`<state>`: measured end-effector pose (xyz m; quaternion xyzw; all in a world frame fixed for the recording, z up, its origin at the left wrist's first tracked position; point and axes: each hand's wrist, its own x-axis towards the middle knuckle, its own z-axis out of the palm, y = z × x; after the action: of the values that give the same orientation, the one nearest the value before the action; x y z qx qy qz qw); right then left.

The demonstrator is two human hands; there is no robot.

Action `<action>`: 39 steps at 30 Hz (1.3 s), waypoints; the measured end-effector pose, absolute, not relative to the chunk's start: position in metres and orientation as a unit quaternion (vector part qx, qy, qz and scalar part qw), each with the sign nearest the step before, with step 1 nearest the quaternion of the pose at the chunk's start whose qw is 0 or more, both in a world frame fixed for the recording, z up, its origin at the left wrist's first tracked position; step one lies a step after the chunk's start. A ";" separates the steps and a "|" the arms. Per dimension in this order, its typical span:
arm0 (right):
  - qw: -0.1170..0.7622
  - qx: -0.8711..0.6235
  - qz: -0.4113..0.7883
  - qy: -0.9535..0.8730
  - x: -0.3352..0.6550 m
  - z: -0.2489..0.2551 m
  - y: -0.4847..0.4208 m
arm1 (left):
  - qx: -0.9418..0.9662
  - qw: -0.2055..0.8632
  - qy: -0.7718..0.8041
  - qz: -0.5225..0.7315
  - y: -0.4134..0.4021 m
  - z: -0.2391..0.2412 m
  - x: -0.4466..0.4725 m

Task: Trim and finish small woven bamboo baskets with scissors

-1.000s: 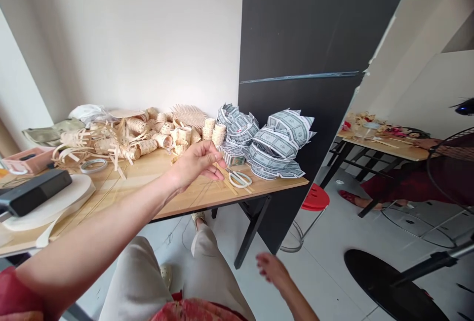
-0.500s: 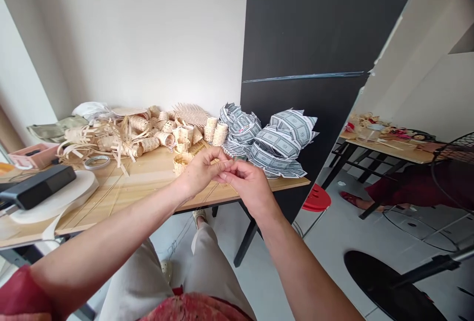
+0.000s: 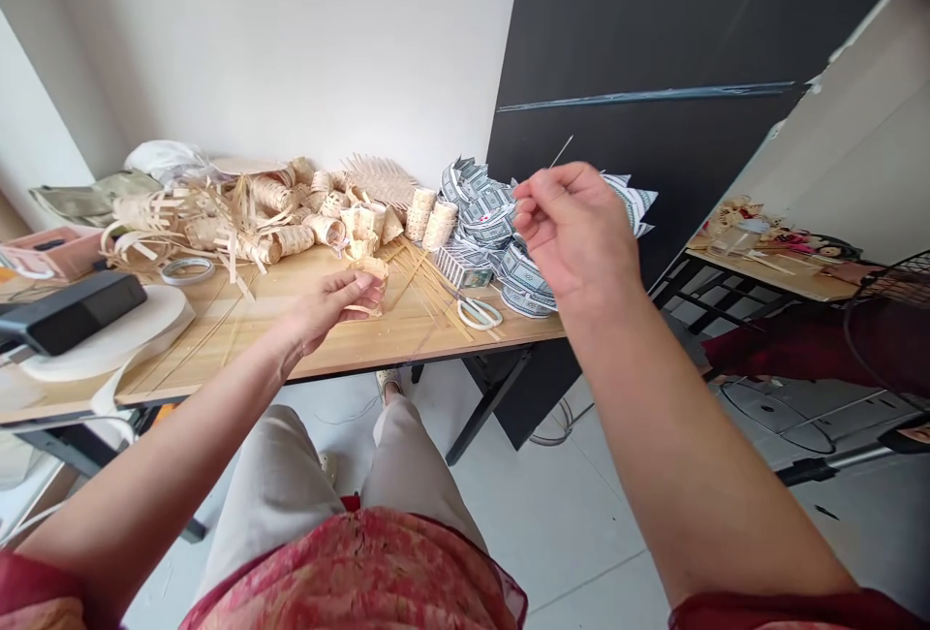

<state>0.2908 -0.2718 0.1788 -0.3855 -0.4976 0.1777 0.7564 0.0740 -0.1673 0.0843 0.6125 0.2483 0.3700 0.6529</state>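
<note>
My left hand (image 3: pixel 335 305) is at a small woven bamboo basket (image 3: pixel 375 271) near the table's front edge. Its thumb and fingers close around the basket's near left side, partly covering it. Raised to the right, my right hand (image 3: pixel 573 223) pinches a thin needle (image 3: pixel 562 150) between thumb and fingertips, with the tip pointing up. Any thread on the needle is too fine to make out. Behind the small basket stands another woven cup (image 3: pixel 361 240). Two woven cylinders (image 3: pixel 439 225) are upright farther right.
Scissors (image 3: pixel 480 312) and thin bamboo strips (image 3: pixel 428 281) lie on the table (image 3: pixel 312 359). Grey patterned folded-paper pieces (image 3: pixel 483 204) sit by the black board (image 3: pixel 617 19). Woven tubes (image 3: pixel 272 192) are piled behind; a tape ring (image 3: pixel 187 270) and white strip roll (image 3: pixel 138 339) are left.
My hands have parted. The right hand rose to the right with the needle; the left went left and down to the small basket. The view shifted, revealing the scissors.
</note>
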 end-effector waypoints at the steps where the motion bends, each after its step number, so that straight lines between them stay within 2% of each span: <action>1: 0.756 -0.385 0.164 -0.504 0.292 0.185 -0.270 | 0.606 0.649 0.255 0.383 -0.167 0.078 0.068; 9: 0.780 -0.384 0.136 -0.476 0.285 0.226 -0.264 | 0.561 0.675 0.301 0.374 -0.178 0.041 0.047; 15: 0.766 -0.354 0.131 -0.520 0.297 0.240 -0.260 | 0.555 0.550 0.355 0.513 -0.183 0.021 0.030; 21: 0.767 -0.340 0.128 -0.529 0.295 0.250 -0.262 | 0.645 0.539 0.355 0.409 -0.186 0.006 0.019; 26: 0.761 -0.357 0.112 -0.530 0.281 0.258 -0.271 | 0.642 0.485 0.386 0.451 -0.173 -0.005 0.035; 34: 0.788 -0.400 0.083 -0.462 0.277 0.260 -0.280 | 0.631 0.540 0.332 0.447 -0.172 -0.001 0.031; 39: 0.796 -0.406 0.089 -0.441 0.278 0.261 -0.280 | 0.614 0.663 0.188 0.384 -0.190 -0.006 0.038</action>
<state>0.2783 -0.2797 0.2610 -0.4056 -0.4406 0.0891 0.7959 0.0384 -0.1904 -0.0062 0.6145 0.1883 0.3841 0.6629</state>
